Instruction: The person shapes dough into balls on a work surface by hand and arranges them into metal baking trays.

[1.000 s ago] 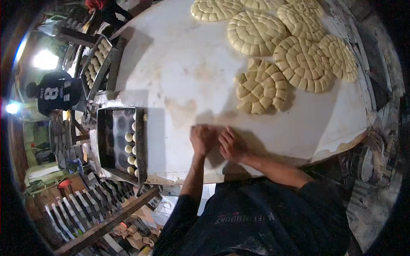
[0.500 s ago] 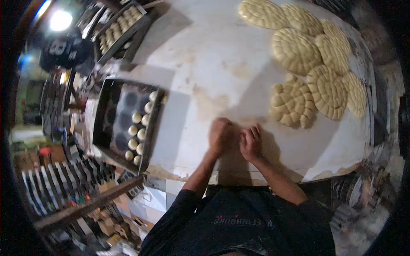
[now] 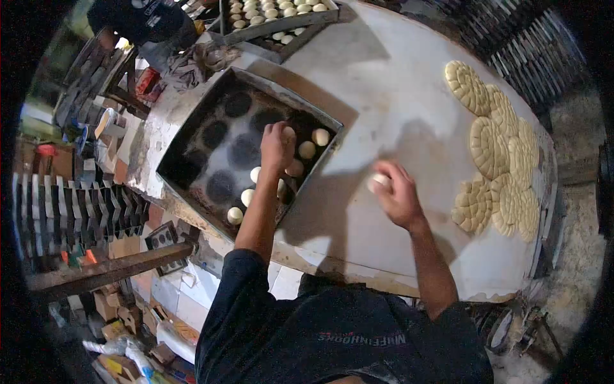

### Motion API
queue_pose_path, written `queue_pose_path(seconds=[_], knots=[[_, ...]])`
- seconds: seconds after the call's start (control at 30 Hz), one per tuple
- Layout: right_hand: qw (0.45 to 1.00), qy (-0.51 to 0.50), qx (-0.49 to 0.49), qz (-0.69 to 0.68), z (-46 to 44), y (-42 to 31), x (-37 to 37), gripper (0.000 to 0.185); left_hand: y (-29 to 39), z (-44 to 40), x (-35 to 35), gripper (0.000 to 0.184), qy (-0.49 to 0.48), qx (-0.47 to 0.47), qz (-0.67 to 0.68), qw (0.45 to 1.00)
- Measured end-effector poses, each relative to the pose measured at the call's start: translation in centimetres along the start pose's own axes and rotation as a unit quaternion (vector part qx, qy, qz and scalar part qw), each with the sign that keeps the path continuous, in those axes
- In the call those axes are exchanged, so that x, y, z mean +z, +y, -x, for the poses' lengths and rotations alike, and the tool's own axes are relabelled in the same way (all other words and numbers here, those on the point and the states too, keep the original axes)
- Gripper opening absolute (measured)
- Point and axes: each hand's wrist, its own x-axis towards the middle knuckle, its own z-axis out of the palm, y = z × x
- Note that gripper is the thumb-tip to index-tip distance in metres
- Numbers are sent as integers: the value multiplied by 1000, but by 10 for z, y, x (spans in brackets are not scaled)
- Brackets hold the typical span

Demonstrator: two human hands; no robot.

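Over the dark metal tray [image 3: 206, 221], my left hand [image 3: 277, 148] is closed on a pale dough ball [image 3: 289, 135], close to the tray's right part. Several round dough balls [image 3: 307, 150] lie in the tray, some partly hidden behind my left forearm. My right hand [image 3: 395, 192] is above the white table [image 3: 364, 240], its fingers curled round another dough ball [image 3: 381, 180]. Scored dough rounds [image 3: 489, 147] lie in a group at the right of the table, some overlapping.
Another tray of dough balls [image 3: 272, 24] stands at the table's far edge. A person in dark clothing [image 3: 150, 19] is at the upper left. Metal racks or stacked pans [image 3: 77, 208] are at the left, and a wooden beam [image 3: 115, 272] crosses the lower left.
The view has turned toward the tray. My left hand has moved from the table to over the tray, my right hand has moved apart from it, and dough balls now show in both.
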Motion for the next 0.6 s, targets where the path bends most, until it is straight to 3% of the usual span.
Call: queue_pose_path(seconds=[0.03, 0.1, 0.13, 0.17, 0.23, 0.27, 0.33, 0.37, 0.4, 0.43, 0.53, 0.6], knots=[[998, 22, -57, 20, -29, -18, 21, 27, -14, -2, 3, 42, 8, -4, 2, 1000], [985, 56, -164, -8, -85, -32, 66, 29, -36, -9, 9, 53, -105, 14, -69, 992], [982, 73, -173, -28, -107, -20, 97, 30, -45, -3, 9, 65, -72, 59, -9, 996], [991, 24, -127, -20, -127, -4, 123, 30, -41, 2, 4, 65, -62, 56, -8, 996], [965, -40, -151, 210, -137, 20, 150, 32, -14, 19, -17, 70, 29, 19, 6, 999], [966, -40, -151, 206, -135, 22, 151, 32, 4, 29, -30, 70, 28, 19, 3, 999], [983, 2, -140, 118, -103, 25, 139, 34, 44, 56, -46, 64, 61, -31, -10, 998], [988, 18, -137, 65, -81, 28, 120, 30, 64, 71, -37, 52, 107, -1, 20, 994], [981, 65, -149, 102, -53, 36, 97, 24, 80, 87, -22, 40, 101, 37, 40, 993], [977, 131, -143, 92, -23, 52, 78, 16, 102, 108, -1, 36, 63, 57, 143, 986], [959, 233, 7, 161, 86, 101, 2, 6, 151, 163, 73, 35, -265, 9, 207, 942], [938, 274, 126, 173, 159, 133, -48, 9, 168, 190, 123, 38, -343, 78, 204, 914]])
